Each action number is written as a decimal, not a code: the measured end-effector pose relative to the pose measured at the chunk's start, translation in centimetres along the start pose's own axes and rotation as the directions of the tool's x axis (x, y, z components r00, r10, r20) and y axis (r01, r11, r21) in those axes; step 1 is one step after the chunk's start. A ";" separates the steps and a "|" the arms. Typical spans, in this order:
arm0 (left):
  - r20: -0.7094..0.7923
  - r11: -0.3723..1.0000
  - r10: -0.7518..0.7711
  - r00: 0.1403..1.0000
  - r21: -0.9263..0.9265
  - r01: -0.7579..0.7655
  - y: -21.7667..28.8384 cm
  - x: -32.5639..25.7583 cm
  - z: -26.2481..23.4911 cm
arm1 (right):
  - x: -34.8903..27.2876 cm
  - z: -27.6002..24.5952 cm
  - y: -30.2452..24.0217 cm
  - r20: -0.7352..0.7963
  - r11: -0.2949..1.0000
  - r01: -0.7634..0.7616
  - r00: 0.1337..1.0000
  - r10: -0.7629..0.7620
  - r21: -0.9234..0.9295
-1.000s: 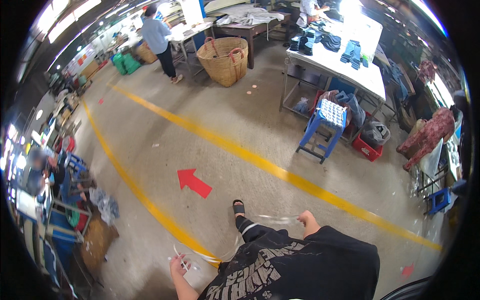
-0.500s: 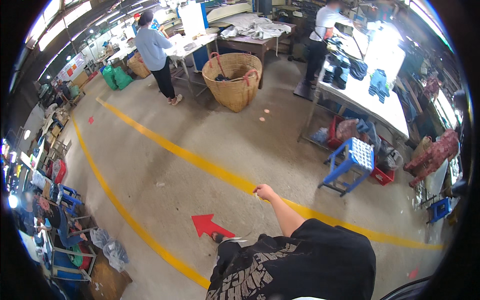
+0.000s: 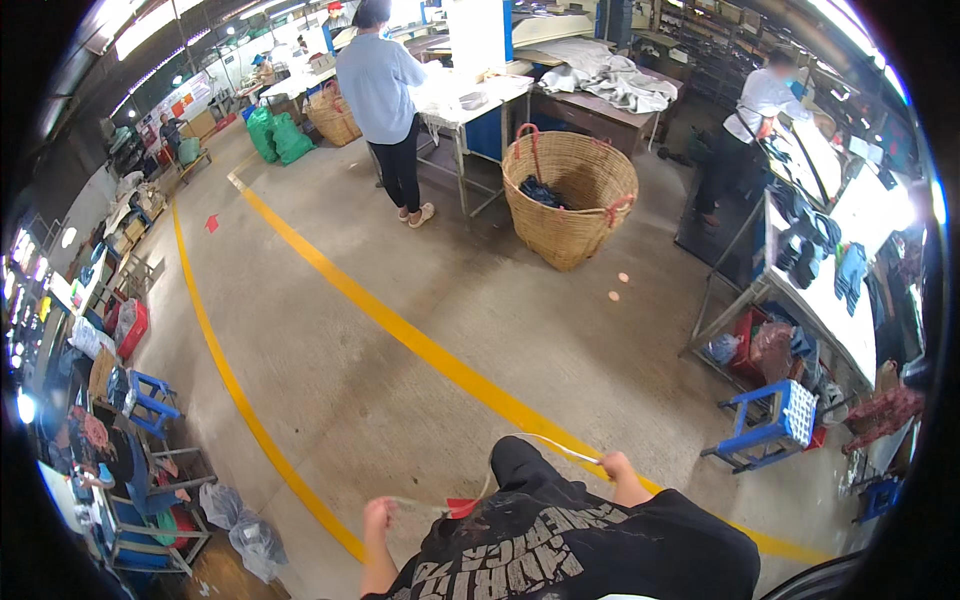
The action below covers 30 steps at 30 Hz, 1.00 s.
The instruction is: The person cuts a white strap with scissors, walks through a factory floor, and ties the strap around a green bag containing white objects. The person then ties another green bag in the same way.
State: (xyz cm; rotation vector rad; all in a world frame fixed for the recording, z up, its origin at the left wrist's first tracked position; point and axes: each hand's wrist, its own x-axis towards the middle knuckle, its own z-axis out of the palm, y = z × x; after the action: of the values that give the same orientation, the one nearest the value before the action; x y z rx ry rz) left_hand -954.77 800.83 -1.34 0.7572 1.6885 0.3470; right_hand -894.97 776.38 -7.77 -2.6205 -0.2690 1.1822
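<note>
A thin pale cord-like strip (image 3: pixel 572 453) runs slackly between my two hands, drooping in front of my body. My left hand (image 3: pixel 377 516) is closed on one part of it, low and left of my body; the hand is somewhat blurred. On the other side, my right hand (image 3: pixel 620 468) grips the strip, which looks whiter and thicker near the fingers. Both hands are above the concrete floor. A red arrow marking (image 3: pixel 461 507) on the floor is partly hidden behind the strip and my dark clothing.
Yellow lines (image 3: pixel 400 330) cross the floor. Ahead stand a large wicker basket (image 3: pixel 560 235) with dark cloth inside and a person (image 3: pixel 380 90) at a table. Rightward are a blue stool (image 3: pixel 765 425), a lit worktable (image 3: pixel 850 310) and another person (image 3: pixel 765 110). Stools (image 3: pixel 152 403) line the left.
My left hand has come into view, holding the strip. My right hand has moved right and lower. The basket, tables and people appear farther right and closer in the view.
</note>
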 end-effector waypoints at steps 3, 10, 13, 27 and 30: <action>-0.052 0.983 0.149 0.987 -0.097 -0.153 13.9 7.8 0.1 | 5.9 -0.6 -2.7 -0.122 0.959 -0.283 0.952 0.280 -0.002; -0.197 0.909 0.198 0.960 0.404 -0.105 34.7 18.1 4.9 | 20.5 -1.0 -34.8 -0.007 0.992 -0.116 0.993 0.116 -0.045; -0.019 0.954 0.277 0.961 0.124 -0.273 42.2 20.5 6.9 | 22.0 2.2 -59.1 0.105 0.787 0.481 0.871 -0.480 -0.387; -0.032 0.817 0.574 0.818 -0.055 -0.575 80.2 45.1 -3.0 | -4.8 21.9 -125.9 0.875 0.822 0.372 0.053 -0.482 0.430; -0.018 0.871 0.429 0.903 0.270 -0.409 85.9 52.4 -7.2 | 2.5 23.3 -135.3 0.750 0.840 0.180 0.383 -0.539 0.512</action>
State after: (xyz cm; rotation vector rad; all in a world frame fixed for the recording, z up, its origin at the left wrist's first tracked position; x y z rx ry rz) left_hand -941.17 899.82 12.33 1.3331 1.6508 0.4642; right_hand -919.52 909.31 16.62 -1.2756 -0.7077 2.0582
